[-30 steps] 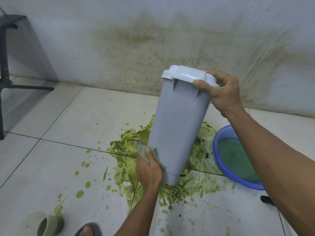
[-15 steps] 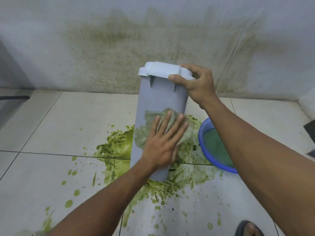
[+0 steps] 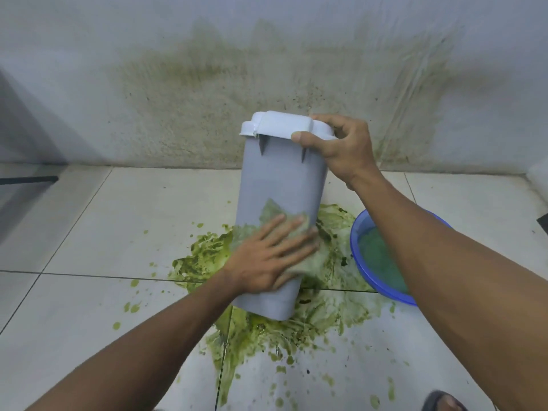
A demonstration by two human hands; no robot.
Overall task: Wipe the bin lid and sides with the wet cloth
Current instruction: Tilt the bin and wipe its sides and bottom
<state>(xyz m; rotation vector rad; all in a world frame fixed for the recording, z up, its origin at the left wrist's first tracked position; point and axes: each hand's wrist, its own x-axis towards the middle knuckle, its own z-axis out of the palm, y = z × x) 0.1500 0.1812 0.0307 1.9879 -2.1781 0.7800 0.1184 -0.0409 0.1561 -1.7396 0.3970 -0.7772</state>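
A tall grey bin [image 3: 281,179] stands slightly tilted in the middle of the floor, its base in a green spill. Its paler lid [image 3: 281,127] sits on top. My right hand [image 3: 341,143] grips the lid's right edge, thumb on the front rim. My left hand [image 3: 272,253] lies flat with fingers spread on the bin's lower front side, pressing a wet green-stained cloth [image 3: 275,212] against it. Most of the cloth is hidden under my palm.
A thick green spill [image 3: 311,321] covers the white tiles around the bin. A blue basin [image 3: 364,262] with greenish water sits to the right, partly behind my right forearm. The wall behind is stained green. A sandal toe [image 3: 439,401] shows at the bottom right.
My left hand moved from the bin's lower left edge onto its front face, spread flat over the cloth, then slid lower. The view shifted left; my right hand kept its hold on the lid.
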